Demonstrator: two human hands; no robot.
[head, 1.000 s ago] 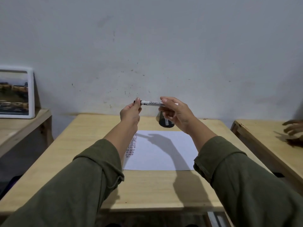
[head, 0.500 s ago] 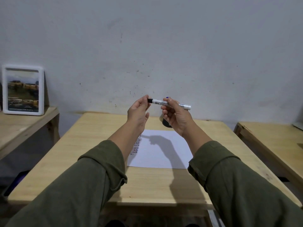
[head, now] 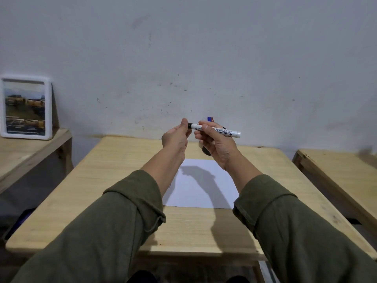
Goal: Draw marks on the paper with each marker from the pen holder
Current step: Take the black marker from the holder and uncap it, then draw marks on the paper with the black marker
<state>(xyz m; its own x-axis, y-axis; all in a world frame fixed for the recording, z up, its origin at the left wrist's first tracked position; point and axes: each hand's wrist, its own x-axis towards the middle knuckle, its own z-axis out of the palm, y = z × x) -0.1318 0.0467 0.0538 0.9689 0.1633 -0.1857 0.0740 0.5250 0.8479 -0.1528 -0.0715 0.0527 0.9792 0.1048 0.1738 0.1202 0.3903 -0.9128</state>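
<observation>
Table (head: 106, 180) of pale wood lies below both hands, white paper (head: 204, 193) flat on it beneath them. Right hand (head: 217, 145) grips a white marker (head: 224, 132), lettering "marker" legible on its barrel. Left hand (head: 176, 136) pinches the marker's black cap (head: 190, 125). Dark pen holder (head: 206, 152) sits behind the right hand, mostly hidden, blue tip above

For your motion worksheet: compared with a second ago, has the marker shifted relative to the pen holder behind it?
Yes. The marker, held in the right hand, has slid rightward past the pen holder; its white end now juts right of that hand.
</observation>
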